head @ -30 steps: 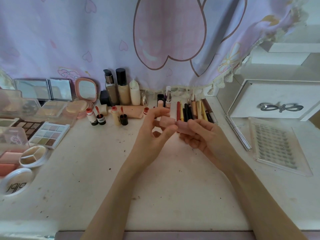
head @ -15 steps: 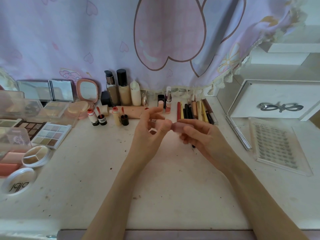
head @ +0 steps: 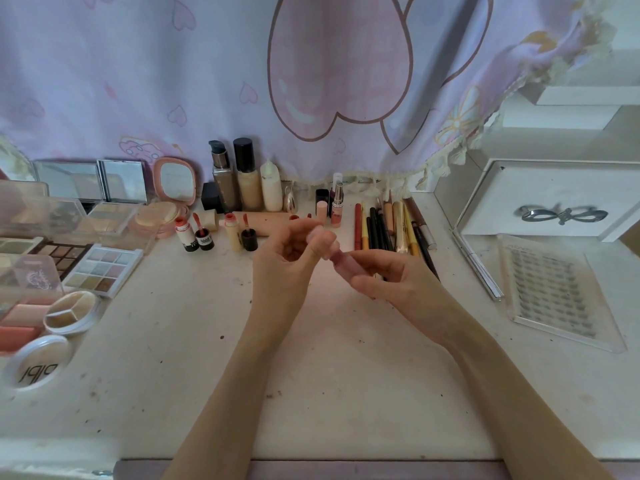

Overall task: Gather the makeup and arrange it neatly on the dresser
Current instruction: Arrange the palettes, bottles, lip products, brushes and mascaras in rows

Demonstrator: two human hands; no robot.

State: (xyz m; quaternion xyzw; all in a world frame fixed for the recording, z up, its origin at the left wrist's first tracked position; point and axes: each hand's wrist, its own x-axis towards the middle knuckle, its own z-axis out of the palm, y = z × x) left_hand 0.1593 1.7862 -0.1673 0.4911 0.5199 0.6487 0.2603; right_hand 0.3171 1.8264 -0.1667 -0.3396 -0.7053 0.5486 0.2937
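Above the middle of the white dresser top (head: 346, 375) both hands meet on a small pink lipstick tube (head: 341, 263). My right hand (head: 384, 282) grips the tube's body from the right. My left hand (head: 294, 258) pinches its pink cap end (head: 320, 237) with thumb and fingertips. Behind the hands lie a row of pencils (head: 388, 226), short lip tints (head: 204, 233), foundation bottles (head: 239, 178) and a pink lipstick (head: 337, 206) standing upright.
Eyeshadow palettes (head: 104, 268), compacts (head: 71, 311) and a round white lid (head: 36, 365) crowd the left edge, with mirrors (head: 175, 180) behind. A clear lash tray (head: 554, 296) and a white drawer box (head: 554, 199) stand at the right. A heart-print curtain (head: 311, 81) hangs at the back.
The two pink pieces, held apart a second ago, have come together between my hands. Both hands shifted slightly left and closer to each other.
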